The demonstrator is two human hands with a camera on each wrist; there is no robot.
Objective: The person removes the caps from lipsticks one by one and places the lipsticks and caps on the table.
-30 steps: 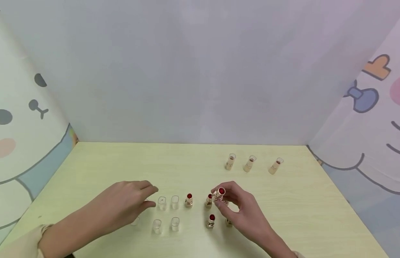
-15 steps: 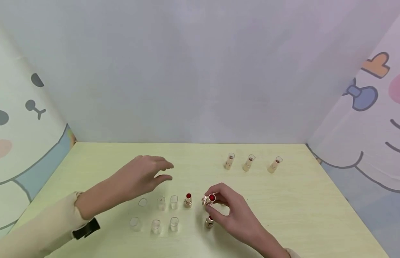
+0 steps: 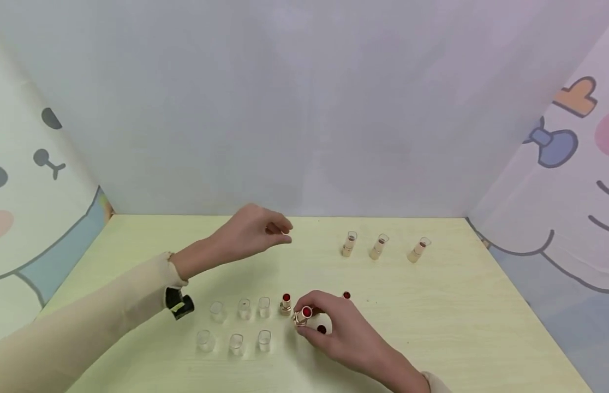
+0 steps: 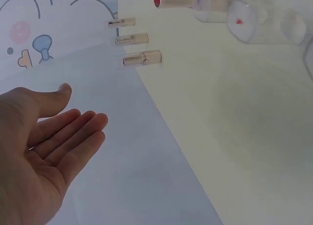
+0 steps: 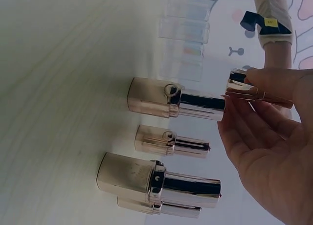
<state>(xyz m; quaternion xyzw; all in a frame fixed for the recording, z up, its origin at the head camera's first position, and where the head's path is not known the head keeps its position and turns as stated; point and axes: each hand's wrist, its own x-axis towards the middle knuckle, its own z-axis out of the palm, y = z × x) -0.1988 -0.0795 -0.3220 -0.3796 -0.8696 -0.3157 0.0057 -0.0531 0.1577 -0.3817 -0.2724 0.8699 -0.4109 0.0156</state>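
Note:
My right hand (image 3: 348,335) pinches a gold lipstick (image 3: 303,316) with a red tip, held tilted over the table between thumb and fingers. Around that hand stand uncapped gold lipsticks: one (image 3: 286,305) just to the left, others partly hidden behind the fingers. The right wrist view shows several of them, the closest (image 5: 154,98) right beside the held one. Away from everything, my left hand (image 3: 250,234) hovers over the back of the table, its palm bare and fingers loosely bent in the left wrist view. Clear caps (image 3: 237,344) stand in two rows at left.
Toward the back right, three lipsticks with clear caps on stand in a row, among them a middle one (image 3: 378,248). A pale wall (image 3: 304,109) rises behind the light wooden table (image 3: 457,305). Cartoon-printed cloth (image 3: 545,218) hangs on both sides.
My left hand has moved from beside the clear caps toward the back and right. My right hand has brought the lipstick to the left and a little nearer to me.

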